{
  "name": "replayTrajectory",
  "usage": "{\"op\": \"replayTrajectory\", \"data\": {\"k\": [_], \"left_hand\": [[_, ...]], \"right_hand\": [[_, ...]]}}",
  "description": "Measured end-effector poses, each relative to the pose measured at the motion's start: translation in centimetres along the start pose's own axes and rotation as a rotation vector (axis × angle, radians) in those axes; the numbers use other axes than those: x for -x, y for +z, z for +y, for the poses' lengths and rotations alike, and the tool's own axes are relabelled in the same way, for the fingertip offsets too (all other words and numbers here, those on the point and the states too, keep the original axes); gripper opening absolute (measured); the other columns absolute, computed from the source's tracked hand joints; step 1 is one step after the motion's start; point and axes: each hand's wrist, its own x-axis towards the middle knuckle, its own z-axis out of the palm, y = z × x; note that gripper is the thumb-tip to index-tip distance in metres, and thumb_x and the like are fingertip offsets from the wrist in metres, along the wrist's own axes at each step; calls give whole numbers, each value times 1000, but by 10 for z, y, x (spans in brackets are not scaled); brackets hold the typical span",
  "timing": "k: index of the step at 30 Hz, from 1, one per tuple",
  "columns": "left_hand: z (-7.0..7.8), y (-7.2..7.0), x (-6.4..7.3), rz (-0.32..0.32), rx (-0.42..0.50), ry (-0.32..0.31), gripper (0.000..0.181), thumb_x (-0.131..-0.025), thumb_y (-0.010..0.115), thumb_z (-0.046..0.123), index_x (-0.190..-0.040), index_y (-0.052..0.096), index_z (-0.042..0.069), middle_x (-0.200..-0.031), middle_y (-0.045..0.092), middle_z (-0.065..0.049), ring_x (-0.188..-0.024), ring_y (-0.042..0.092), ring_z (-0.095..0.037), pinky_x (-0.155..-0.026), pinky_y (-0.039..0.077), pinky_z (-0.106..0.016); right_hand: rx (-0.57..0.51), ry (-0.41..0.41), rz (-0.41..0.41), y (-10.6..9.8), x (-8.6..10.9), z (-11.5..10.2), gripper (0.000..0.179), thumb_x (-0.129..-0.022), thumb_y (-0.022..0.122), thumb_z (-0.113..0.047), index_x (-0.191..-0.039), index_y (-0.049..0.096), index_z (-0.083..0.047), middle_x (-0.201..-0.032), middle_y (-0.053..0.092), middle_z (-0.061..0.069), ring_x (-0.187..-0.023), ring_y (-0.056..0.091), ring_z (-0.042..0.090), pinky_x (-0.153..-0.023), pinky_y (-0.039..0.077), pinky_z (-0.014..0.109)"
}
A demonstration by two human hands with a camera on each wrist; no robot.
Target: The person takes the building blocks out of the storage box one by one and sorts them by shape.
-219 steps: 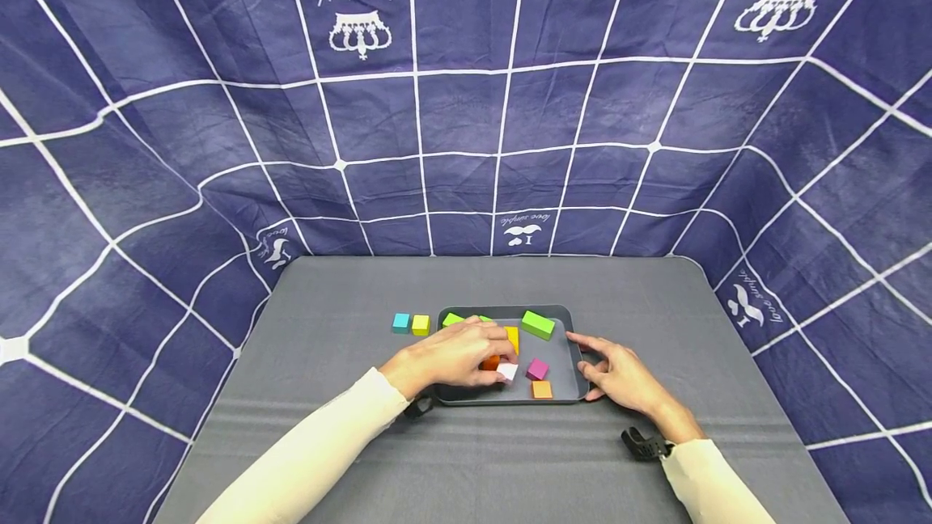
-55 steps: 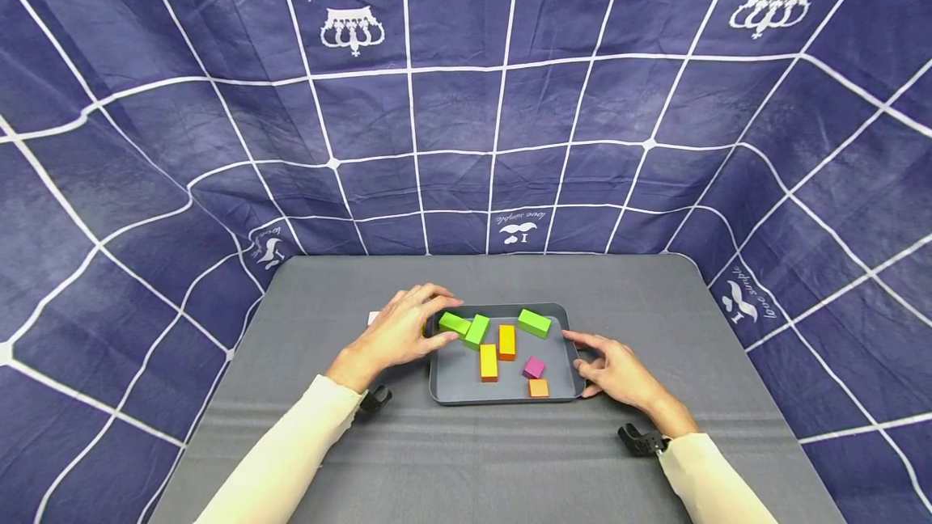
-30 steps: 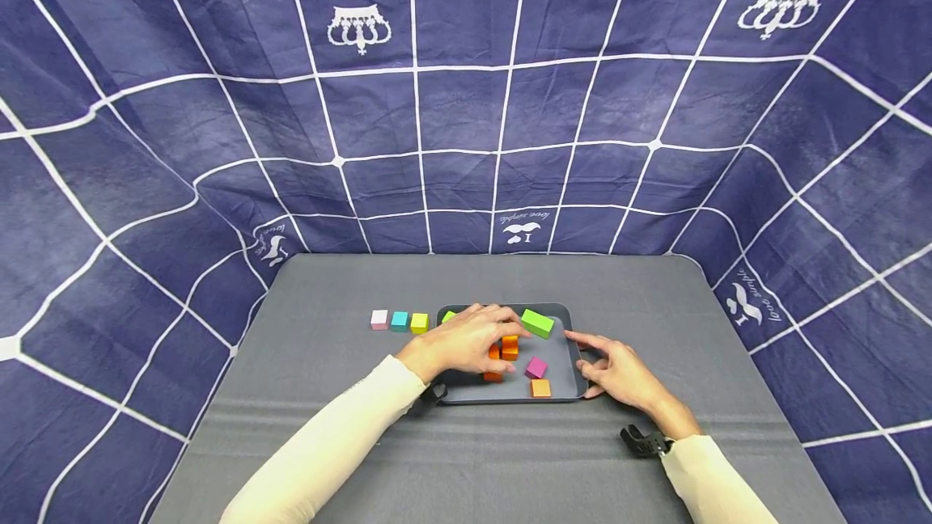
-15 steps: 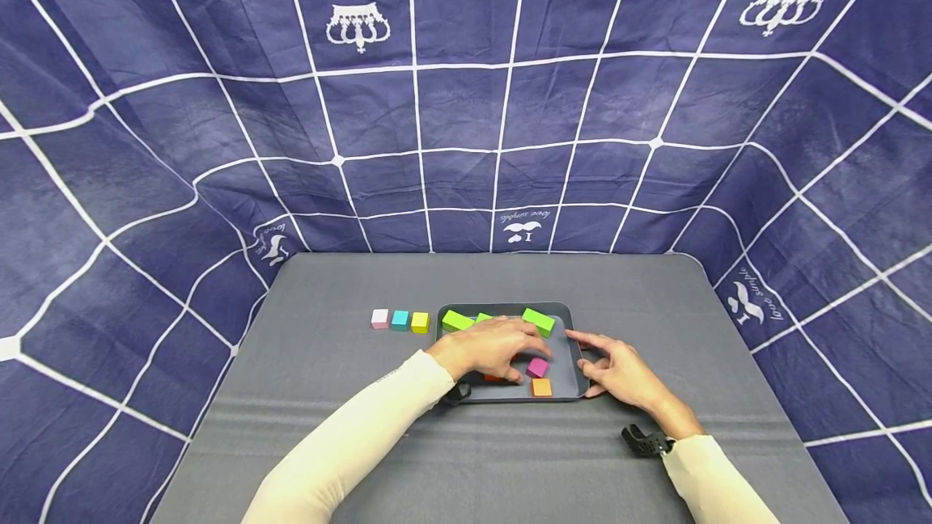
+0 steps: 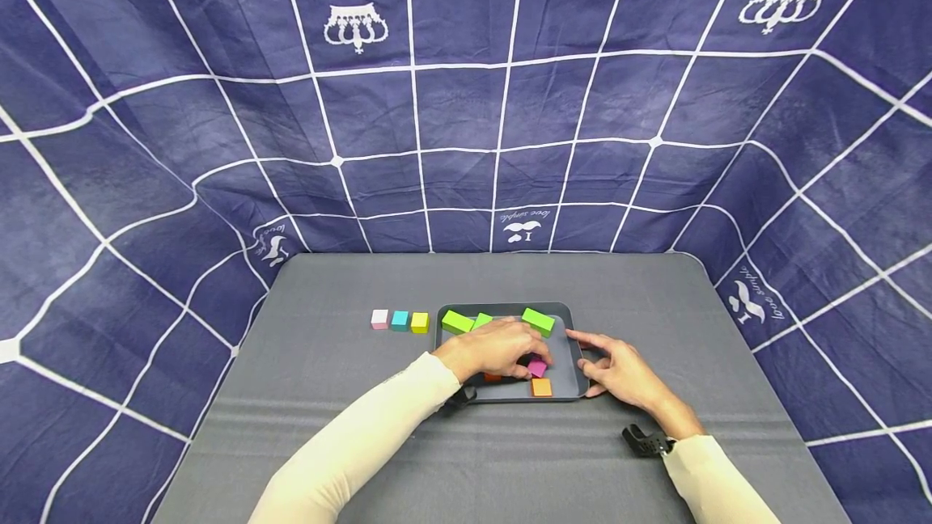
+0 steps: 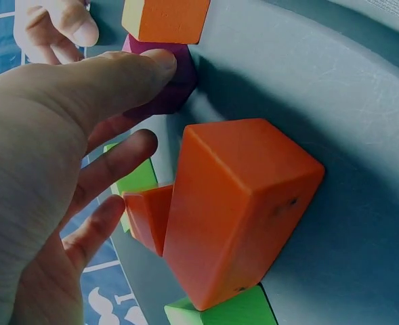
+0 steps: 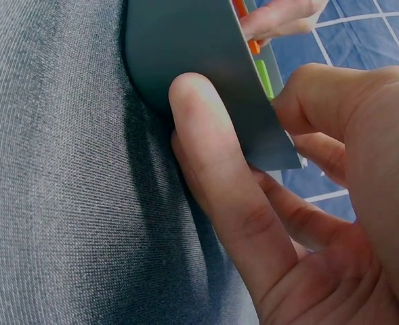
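My left hand reaches into a grey tray and pinches a purple cube. In the left wrist view the thumb lies on this cube, with the other fingers partly behind it. An orange cube sits close beside it. Two longer orange blocks, one a large orange block, stand under and beside the left hand. My right hand rests against the tray's right side; its fingers touch the outer wall and rim in the right wrist view.
Three green blocks, including a right-hand green block, lie along the tray's far side. Left of the tray, a white cube, a blue cube and a yellow cube form a row on the grey table.
A white cube, earlier in my left hand, now stands leftmost in the row outside. The left hand has moved back rightward over the tray to the purple cube. My right hand stays put.
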Motion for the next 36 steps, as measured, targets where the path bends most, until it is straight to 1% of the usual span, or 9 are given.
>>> {"op": "replayTrajectory", "data": {"k": [9, 13, 16, 22, 26, 31, 36], "left_hand": [[1, -2, 4, 14, 9, -24, 40, -107, 88, 35, -146, 79, 35, -144, 80, 19, -144, 70, -6, -121, 54, -30], [0, -4, 6, 42, 15, -20, 40, -106, 88, 33, -146, 79, 34, -142, 80, 17, -143, 71, -6, -122, 54, -30], [0, -5, 8, 58, 26, -24, 41, -107, 88, 33, -146, 79, 33, -143, 80, 15, -144, 71, -7, -124, 54, -33], [-1, -7, 15, 69, 36, -36, 42, -109, 85, 34, -150, 78, 28, -152, 78, 11, -151, 67, -8, -126, 53, -35], [0, -8, 20, 96, 48, -34, 41, -110, 83, 33, -150, 78, 27, -152, 78, 9, -147, 70, -10, -125, 55, -37], [-1, -9, 27, 122, 62, -59, 40, -111, 82, 32, -150, 78, 26, -149, 78, 6, -140, 73, -11, -125, 55, -39], [-5, -9, 37, 135, 67, -83, 39, -113, 79, 34, -151, 77, 25, -145, 78, 6, -136, 74, -12, -122, 56, -39]], "right_hand": [[16, -2, 5, 1, 0, -1, 61, -107, 74, 4, -166, 60, 0, -134, 71, 37, -65, 82, 20, -62, 70, 41], [13, 0, 8, 0, 0, -1, 62, -107, 74, 4, -166, 60, 0, -140, 68, 38, -65, 82, 20, -62, 70, 40], [16, -2, 11, 0, 0, 0, 61, -107, 74, 4, -166, 60, 0, -146, 65, 39, -65, 82, 20, -62, 70, 40], [33, 5, 11, 2, 0, 0, 61, -107, 74, 2, -166, 60, -1, -144, 67, 36, -65, 82, 18, -63, 70, 40], [29, 7, 12, 2, 1, 0, 61, -107, 74, 2, -166, 61, -1, -146, 65, 36, -66, 82, 18, -63, 70, 40], [14, 2, 12, 2, 1, 0, 61, -107, 75, 3, -166, 61, -1, -151, 63, 38, -66, 83, 23, -62, 70, 40], [28, 16, 12, 1, 1, 1, 61, -107, 74, 4, -167, 61, -3, -154, 63, 37, -66, 82, 21, -63, 70, 40]]}}
